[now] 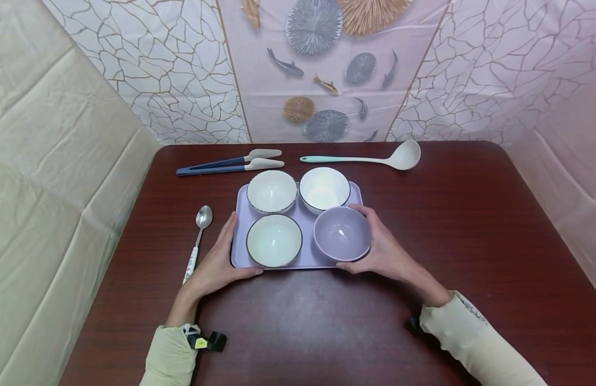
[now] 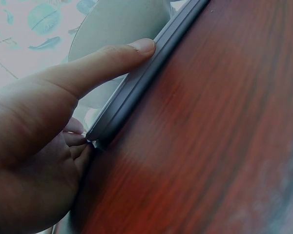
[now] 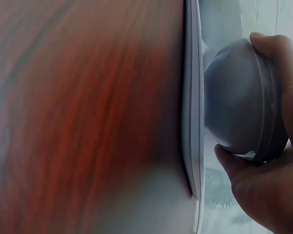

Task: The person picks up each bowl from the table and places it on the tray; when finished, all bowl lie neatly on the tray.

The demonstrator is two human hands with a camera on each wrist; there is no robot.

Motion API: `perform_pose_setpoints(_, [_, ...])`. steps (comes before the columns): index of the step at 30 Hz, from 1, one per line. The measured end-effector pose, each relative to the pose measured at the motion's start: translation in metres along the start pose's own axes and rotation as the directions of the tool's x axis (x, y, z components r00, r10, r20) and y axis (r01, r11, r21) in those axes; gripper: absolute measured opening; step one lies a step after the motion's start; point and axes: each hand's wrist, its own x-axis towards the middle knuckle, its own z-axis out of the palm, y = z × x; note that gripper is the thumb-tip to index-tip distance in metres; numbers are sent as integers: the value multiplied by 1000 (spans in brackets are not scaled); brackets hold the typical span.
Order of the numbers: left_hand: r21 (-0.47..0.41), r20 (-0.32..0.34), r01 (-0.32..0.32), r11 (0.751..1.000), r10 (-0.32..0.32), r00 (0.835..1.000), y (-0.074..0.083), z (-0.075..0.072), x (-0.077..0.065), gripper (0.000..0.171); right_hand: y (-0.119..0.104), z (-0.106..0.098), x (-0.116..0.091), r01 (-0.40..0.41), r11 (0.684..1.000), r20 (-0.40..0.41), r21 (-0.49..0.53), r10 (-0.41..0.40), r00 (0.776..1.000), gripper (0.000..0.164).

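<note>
A lavender tray (image 1: 308, 253) bears several bowls. My right hand (image 1: 382, 246) holds the lavender bowl (image 1: 341, 234) round its right side, at the tray's front right; the right wrist view shows the bowl (image 3: 234, 95) between thumb and fingers, its base by the tray. At the front left corner, my left hand (image 1: 218, 268) grips the tray, the thumb along the front edge and the fingers on the left side. Closest to it stands a white bowl with a dark rim (image 1: 274, 240). Behind are a speckled-rim white bowl (image 1: 272, 191) and another white bowl (image 1: 324, 188).
Left of the tray lies a spoon (image 1: 198, 238) with a patterned handle, partly behind the left hand. Blue-handled tongs (image 1: 230, 165) and a ladle (image 1: 375, 159) with a mint handle lie along the back of the dark wooden table (image 1: 298, 321). Patterned cloth (image 1: 322, 64) hangs behind.
</note>
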Motion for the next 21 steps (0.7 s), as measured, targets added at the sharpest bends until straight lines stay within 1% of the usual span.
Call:
perform_pose_setpoints(4, [1, 0, -3, 1000, 3, 1000, 0, 0, 0, 134, -2, 7, 2, 13, 1000, 1, -2, -13, 1000, 111])
perform_pose_setpoints(9, [1, 2, -6, 1000, 6, 1000, 1, -1, 0, 134, -4, 12, 3, 1, 1000, -4, -14, -1, 1000, 112])
perform_pose_setpoints(21, [6, 2, -8, 1000, 7, 1000, 1, 0, 0, 133, 1, 19, 4, 15, 1000, -7, -6, -15, 1000, 114])
